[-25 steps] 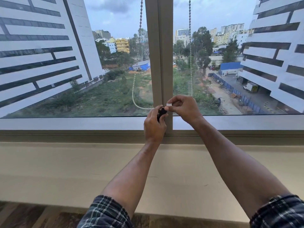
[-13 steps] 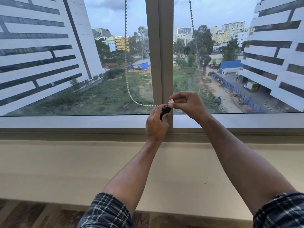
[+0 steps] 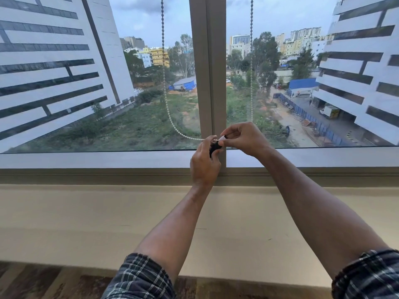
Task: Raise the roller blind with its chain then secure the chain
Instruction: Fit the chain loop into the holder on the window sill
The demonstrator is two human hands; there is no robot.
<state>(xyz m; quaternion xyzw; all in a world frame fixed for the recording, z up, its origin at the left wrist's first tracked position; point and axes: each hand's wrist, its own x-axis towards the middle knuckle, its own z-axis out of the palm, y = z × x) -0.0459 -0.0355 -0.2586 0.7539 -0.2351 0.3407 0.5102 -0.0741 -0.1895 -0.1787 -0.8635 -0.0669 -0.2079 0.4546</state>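
Note:
A white beaded chain (image 3: pixel 165 87) hangs in a loop in front of the window. Its left strand drops from the top and curves right to my hands; its right strand runs straight down to my right hand. My left hand (image 3: pixel 204 162) grips a small black clip (image 3: pixel 213 147) at the foot of the window mullion (image 3: pixel 208 67). My right hand (image 3: pixel 245 137) pinches a small white piece on the chain just above that clip. The blind itself is out of view above.
A wide beige sill (image 3: pixel 86 221) runs below the window frame (image 3: pixel 86 159). Dark patterned floor (image 3: pixel 43 283) shows at the bottom. Outside the glass are white buildings, trees and a grassy lot.
The left strand of the chain has swung leftward and now hangs straighter. Both hands stay together at the base of the mullion, barely shifted.

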